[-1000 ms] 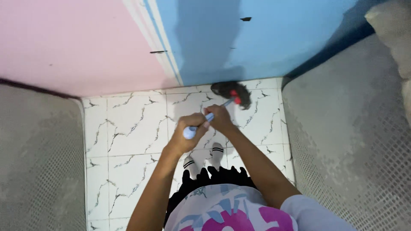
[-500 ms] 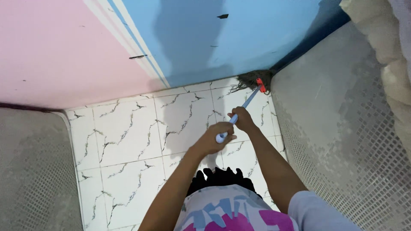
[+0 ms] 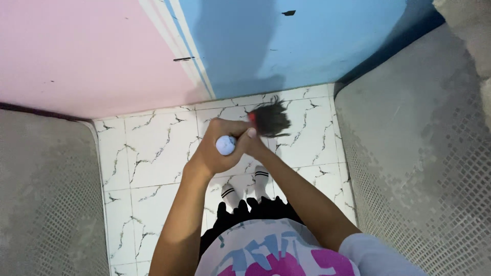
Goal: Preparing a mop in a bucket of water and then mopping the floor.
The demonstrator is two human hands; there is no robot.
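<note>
Both hands are gripping a short broom with a pale blue plastic handle (image 3: 225, 145) and dark bristles (image 3: 271, 118). The left hand (image 3: 217, 148) is wrapping its fingers tight around the rounded handle end, which is pointing up at the viewer. The right hand (image 3: 251, 142), just beside it at 3 o'clock and touching it, is closing around the shaft lower down. The bristles are fanning out at 1 o'clock from the hands, over the white marble-veined floor tiles (image 3: 153, 153), near the base of the pink and blue painted wall (image 3: 245, 51). Two white-socked feet (image 3: 245, 186) are standing at 6 o'clock below the hands. Grey mesh-patterned mattresses (image 3: 419, 163) are flanking the strip of floor at 3 and 9 o'clock.
</note>
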